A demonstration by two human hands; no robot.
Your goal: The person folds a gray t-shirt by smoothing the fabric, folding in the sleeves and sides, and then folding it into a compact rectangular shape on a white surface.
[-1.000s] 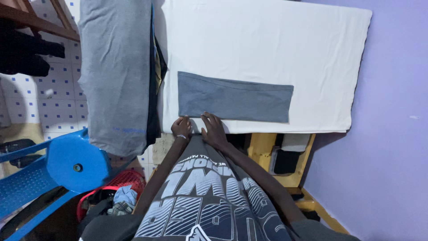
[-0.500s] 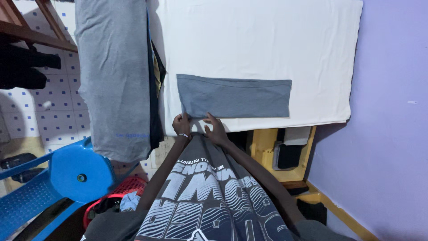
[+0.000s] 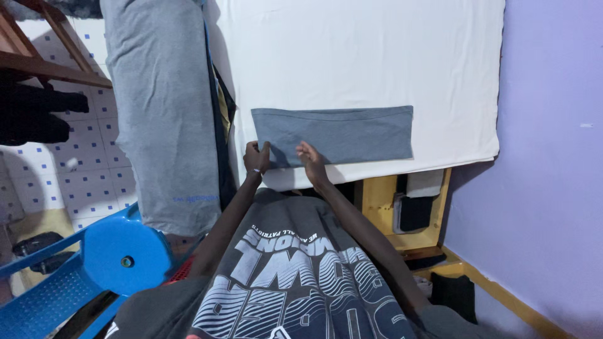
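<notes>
Item: grey cloth (image 3: 333, 134), folded to a long strip, lying flat on the white sheet (image 3: 352, 56) close to its near edge. Long axis runs along that edge, left to right; one short end points toward the sheet's left edge, the other toward the purple wall (image 3: 553, 157).

Hands: our left hand (image 3: 256, 158) pinches the strip's near left corner, fingers closed on the fabric. Our right hand (image 3: 311, 158) rests on the strip's near edge just beside it, fingers curled; we cannot tell whether it grips the cloth or only presses it.

Step in hand: we judge this to be a fold in progress, with both hands set at the left end. The next move likely calls for lifting that end and carrying it along the long axis toward the right end, keeping edges aligned.

Surroundings: a large grey garment (image 3: 163, 107) hangs at the sheet's left edge; a blue chair (image 3: 119, 260) stands below it on tiled floor (image 3: 94, 144).
</notes>
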